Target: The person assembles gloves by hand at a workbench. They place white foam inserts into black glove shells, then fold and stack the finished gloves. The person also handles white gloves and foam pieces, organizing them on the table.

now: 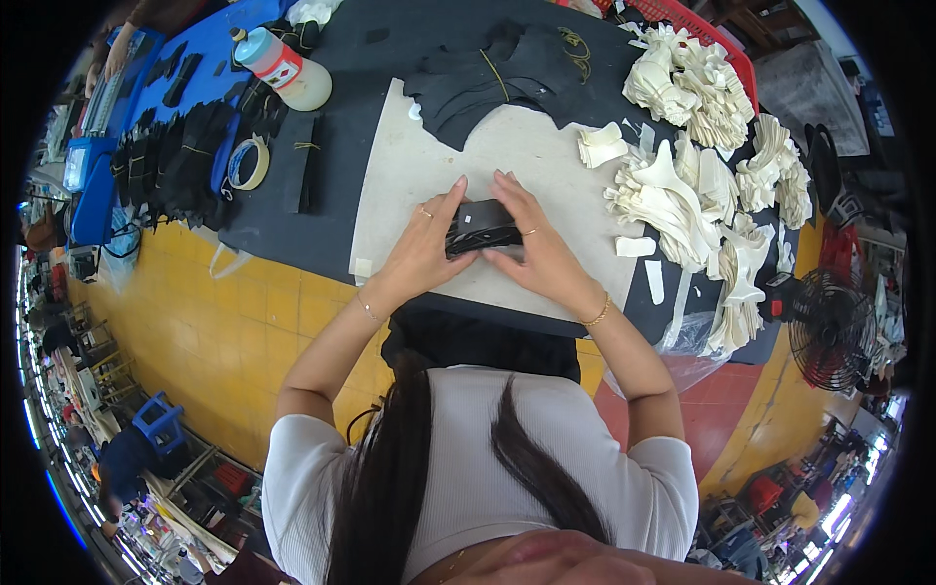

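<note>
- My left hand (421, 234) and my right hand (544, 237) hold together one small stack of black pieces (485, 212), each hand from its own side.
- The fingers of both hands are bent around this stack; my two thumbs are at its near side, and the other fingers reach toward its far side.
- The stack is above the middle of a pale board (400, 210), in front of my body; I cannot tell if it touches the board.
- On top of the stack there is a small white mark.
- The board lies on a dark table (356, 97).
- Beyond it, at the far side, are dark sheets (468, 73) with a yellowish cord (577, 57).
- To the right, many cream pieces (663, 205) lie in loose heaps, and behind them is a red basket (743, 73).
- To the left are a roll of tape (261, 161), several black bundles (195, 141) and, farther, a bottle (304, 83) with blue top.
</note>
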The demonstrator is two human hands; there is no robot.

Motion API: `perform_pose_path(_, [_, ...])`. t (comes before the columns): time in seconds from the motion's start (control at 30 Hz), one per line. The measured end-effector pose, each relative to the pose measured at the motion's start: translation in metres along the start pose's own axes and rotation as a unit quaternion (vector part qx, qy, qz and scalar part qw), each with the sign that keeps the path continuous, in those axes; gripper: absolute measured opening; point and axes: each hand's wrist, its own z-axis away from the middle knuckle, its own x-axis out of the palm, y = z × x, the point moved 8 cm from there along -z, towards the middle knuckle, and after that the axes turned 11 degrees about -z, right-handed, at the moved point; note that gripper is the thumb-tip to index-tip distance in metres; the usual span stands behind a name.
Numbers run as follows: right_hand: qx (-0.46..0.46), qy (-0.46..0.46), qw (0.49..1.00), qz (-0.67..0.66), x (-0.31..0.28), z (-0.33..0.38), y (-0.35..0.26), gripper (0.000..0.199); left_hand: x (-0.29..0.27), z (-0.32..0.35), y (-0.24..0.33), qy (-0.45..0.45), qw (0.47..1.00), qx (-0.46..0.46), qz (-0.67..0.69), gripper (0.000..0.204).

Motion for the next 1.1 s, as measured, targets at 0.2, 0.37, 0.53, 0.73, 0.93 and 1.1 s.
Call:
perform_pose_path(0.2, [0.018,-0.034,0.998,0.050,-0.005,-0.002,0.000,0.056,0.001,-0.001,-0.001,-0.002,1.000,-0.013,0.006,0.100])
perform_pose_path(0.37, [-0.043,-0.100,0.985,0.136,-0.003,-0.009,-0.011,0.040,-0.001,-0.004,-0.001,0.004,1.000,-0.023,0.005,0.101])
perform_pose_path(0.53, [-0.025,-0.128,0.979,0.157,-0.007,-0.014,-0.013,0.038,-0.002,-0.006,-0.001,-0.016,0.999,-0.030,-0.005,0.103])
perform_pose_path(0.73, [-0.053,-0.129,0.970,0.198,-0.005,-0.021,-0.014,0.031,0.000,-0.006,-0.005,-0.007,0.999,-0.034,0.011,0.102])
perform_pose_path(0.93, [-0.034,0.041,0.988,0.145,-0.030,-0.039,-0.003,0.020,0.004,-0.004,-0.006,-0.020,1.000,-0.005,-0.003,0.111])
perform_pose_path(1.1, [-0.026,-0.052,0.988,0.144,-0.008,-0.047,0.010,0.019,0.001,-0.001,-0.012,0.013,0.998,-0.056,0.018,0.119])
